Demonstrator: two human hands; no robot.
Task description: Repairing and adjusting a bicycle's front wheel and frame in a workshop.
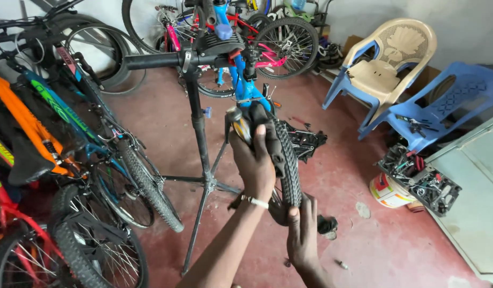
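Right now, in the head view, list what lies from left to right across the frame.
Orange bike frame → black repair stand → left hand gripping the knobby tyre → right hand at the tyre's lower end → white bucket → blue plastic chair.

Both forearms are bare, with no sleeve showing anywhere up to the lower edge of the view, and neither the left hand nor the right hand wears a glove. The left wrist carries a narrow bracelet of small pale, bead-like links that wraps around it just below the hand. The right wrist shows no band or watch, no ring can be made out on any finger, and the fingernails look short and plain, as far as the view lets one tell.
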